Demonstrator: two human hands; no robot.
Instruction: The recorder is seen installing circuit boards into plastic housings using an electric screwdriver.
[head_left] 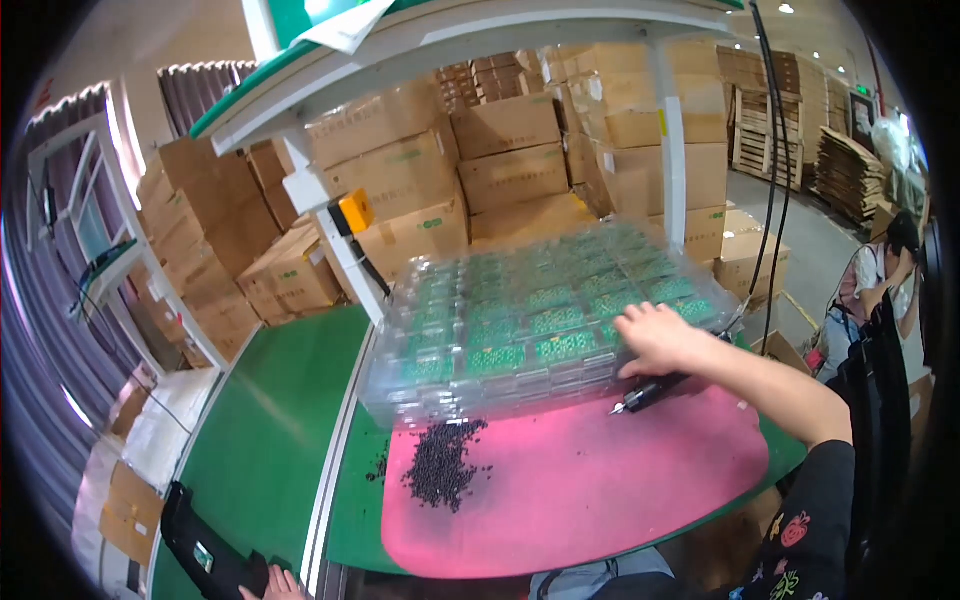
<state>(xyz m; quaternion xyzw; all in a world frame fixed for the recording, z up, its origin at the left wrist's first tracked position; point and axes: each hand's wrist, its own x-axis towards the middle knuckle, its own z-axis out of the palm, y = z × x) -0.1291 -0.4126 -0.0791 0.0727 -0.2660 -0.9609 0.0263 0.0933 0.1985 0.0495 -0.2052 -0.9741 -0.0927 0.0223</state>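
At the lower left, my left hand (279,584), partly cut off by the picture's edge, has its thumb and fingers about the near end of a long black casing (215,545). A small green board shows on that casing. My right hand (660,340) is open, fingers apart, over the near right edge of stacked clear plastic trays (480,385). Rows of green circuit boards (565,346) fill the trays. Just below this hand, a black electric screwdriver (655,391) lies with its tip toward the pink mat (590,490). Small black screws (440,468) lie heaped on the mat's left part.
A green conveyor belt (270,400) with a metal rail runs along the left. Above the trays spans a white-framed shelf (460,50). Cardboard boxes (515,150) are piled behind. Black cables (775,170) hang at the right, and another person (870,280) sits further right.
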